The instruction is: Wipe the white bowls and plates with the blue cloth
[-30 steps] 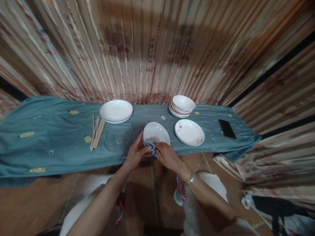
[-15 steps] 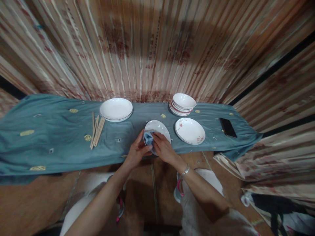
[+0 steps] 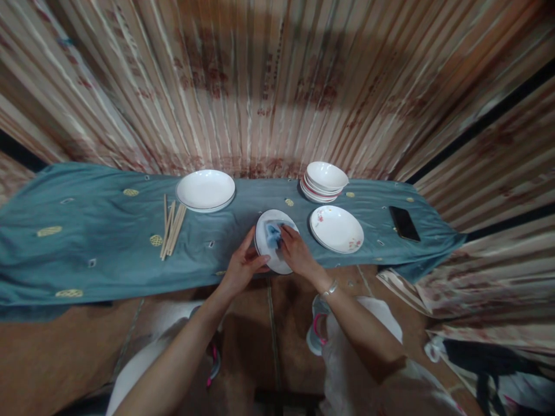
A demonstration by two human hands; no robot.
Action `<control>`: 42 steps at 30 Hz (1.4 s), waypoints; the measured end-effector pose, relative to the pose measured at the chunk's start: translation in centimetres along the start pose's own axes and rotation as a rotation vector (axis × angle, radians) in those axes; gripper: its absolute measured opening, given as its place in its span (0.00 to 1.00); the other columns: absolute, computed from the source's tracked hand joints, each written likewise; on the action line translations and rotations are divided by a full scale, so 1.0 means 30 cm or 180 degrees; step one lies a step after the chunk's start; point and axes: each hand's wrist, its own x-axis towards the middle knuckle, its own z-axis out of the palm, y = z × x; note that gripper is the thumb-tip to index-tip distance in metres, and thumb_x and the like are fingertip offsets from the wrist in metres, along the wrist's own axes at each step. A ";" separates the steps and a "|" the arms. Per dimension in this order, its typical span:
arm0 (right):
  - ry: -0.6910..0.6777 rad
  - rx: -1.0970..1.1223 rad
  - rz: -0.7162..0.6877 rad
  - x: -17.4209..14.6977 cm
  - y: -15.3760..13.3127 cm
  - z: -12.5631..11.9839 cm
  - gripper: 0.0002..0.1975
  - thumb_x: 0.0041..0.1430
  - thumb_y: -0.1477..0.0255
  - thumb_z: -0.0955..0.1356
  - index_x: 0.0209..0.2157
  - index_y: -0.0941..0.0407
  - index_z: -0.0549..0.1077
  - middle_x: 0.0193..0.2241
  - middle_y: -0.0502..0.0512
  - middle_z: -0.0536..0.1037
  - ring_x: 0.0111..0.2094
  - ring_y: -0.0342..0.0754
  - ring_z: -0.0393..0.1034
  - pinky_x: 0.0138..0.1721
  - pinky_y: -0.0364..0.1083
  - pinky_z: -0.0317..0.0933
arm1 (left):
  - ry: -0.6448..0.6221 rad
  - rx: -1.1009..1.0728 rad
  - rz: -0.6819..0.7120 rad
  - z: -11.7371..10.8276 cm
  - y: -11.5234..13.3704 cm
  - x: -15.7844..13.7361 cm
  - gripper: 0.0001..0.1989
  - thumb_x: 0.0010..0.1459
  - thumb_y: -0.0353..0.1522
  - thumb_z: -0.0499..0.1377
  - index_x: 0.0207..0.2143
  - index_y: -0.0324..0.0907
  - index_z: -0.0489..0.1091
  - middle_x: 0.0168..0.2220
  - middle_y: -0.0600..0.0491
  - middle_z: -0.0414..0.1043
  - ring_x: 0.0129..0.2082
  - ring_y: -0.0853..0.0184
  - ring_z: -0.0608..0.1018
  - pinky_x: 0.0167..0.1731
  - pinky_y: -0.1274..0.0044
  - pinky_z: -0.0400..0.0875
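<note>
My left hand (image 3: 243, 264) grips the left rim of a white plate (image 3: 277, 263), thumb on top and fingers beneath the edge. The plate has a thin dark rim and is tilted a little at the near edge of the cloth-covered table. With its fingers closed, my right hand (image 3: 298, 253) presses a blue cloth (image 3: 273, 236) onto the plate's face. Part of the cloth is smeared by motion. Just right of the plate lie stacked oval plates with red flowers (image 3: 337, 228).
A teal cloth (image 3: 117, 242) covers the long table. White plates (image 3: 206, 188) are stacked at the back left, beside several wooden chopsticks (image 3: 172, 231). Stacked bowls (image 3: 326, 178) stand at the back right, and a black phone (image 3: 404, 223) lies farther right. A pleated curtain (image 3: 260, 86) hangs behind.
My right hand has slid the blue cloth from the plate's left side toward its middle and right. My left hand keeps its hold on the rim.
</note>
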 end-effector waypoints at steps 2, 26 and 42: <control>-0.0030 -0.0017 -0.0009 -0.015 0.010 -0.008 0.27 0.60 0.81 0.60 0.62 0.62 0.63 0.59 0.70 0.68 0.61 0.58 0.62 0.63 0.63 0.57 | 0.0018 0.0004 -0.0018 0.002 0.004 -0.001 0.58 0.43 0.38 0.72 0.71 0.46 0.44 0.38 0.50 0.79 0.36 0.59 0.80 0.35 0.68 0.79; -0.0831 0.0488 0.0038 -0.096 -0.112 -0.135 0.10 0.61 0.79 0.64 0.41 0.57 0.75 0.40 0.57 0.79 0.42 0.48 0.73 0.47 0.48 0.64 | 0.0068 -0.0049 -0.0054 0.007 0.010 0.005 0.57 0.41 0.38 0.72 0.70 0.46 0.47 0.34 0.53 0.79 0.33 0.61 0.80 0.35 0.70 0.79; -0.0418 0.1247 -0.0218 -0.041 -0.135 -0.078 0.16 0.59 0.80 0.62 0.45 0.55 0.75 0.46 0.56 0.79 0.50 0.49 0.72 0.55 0.51 0.63 | 0.0078 -0.0029 -0.0027 0.013 0.012 0.011 0.57 0.41 0.39 0.73 0.70 0.46 0.49 0.37 0.52 0.79 0.34 0.61 0.80 0.35 0.70 0.79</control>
